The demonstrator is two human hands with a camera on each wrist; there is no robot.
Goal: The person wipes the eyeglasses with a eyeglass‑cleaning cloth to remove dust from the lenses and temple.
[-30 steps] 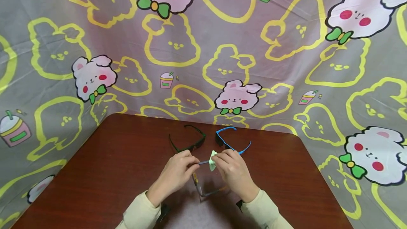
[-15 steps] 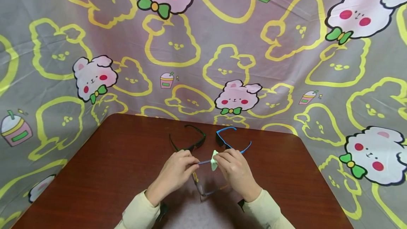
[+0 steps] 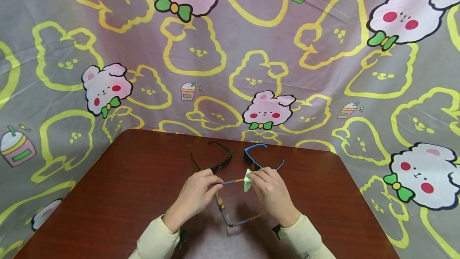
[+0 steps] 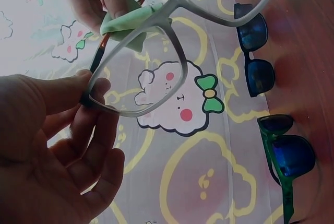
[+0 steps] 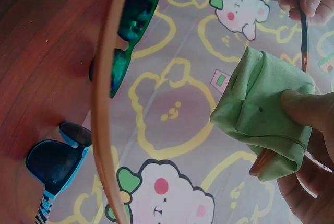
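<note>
My left hand (image 3: 197, 193) pinches a pair of eyeglasses near one hinge, thumb against fingers. The glasses have a pale grey frame (image 4: 183, 72), and their temples (image 3: 231, 182) turn orange toward the tips. My right hand (image 3: 272, 191) pinches a folded light green cloth (image 5: 266, 109) around the far part of the held temple. In the right wrist view an orange tip (image 5: 262, 162) pokes out below the cloth. The other temple (image 3: 248, 220) extends to the right, closer to my body. Both hands hold the glasses above the table.
Behind the hands, dark green-framed sunglasses (image 3: 225, 162) and blue-framed sunglasses (image 3: 248, 160) lie on the brown wooden table (image 3: 108, 187). A patterned cloth curtain (image 3: 215, 51) rises around the table's back and sides.
My right hand and the green cloth have slid rightward along the temple, exposing its orange part. My left hand has shifted slightly left with the glasses.
</note>
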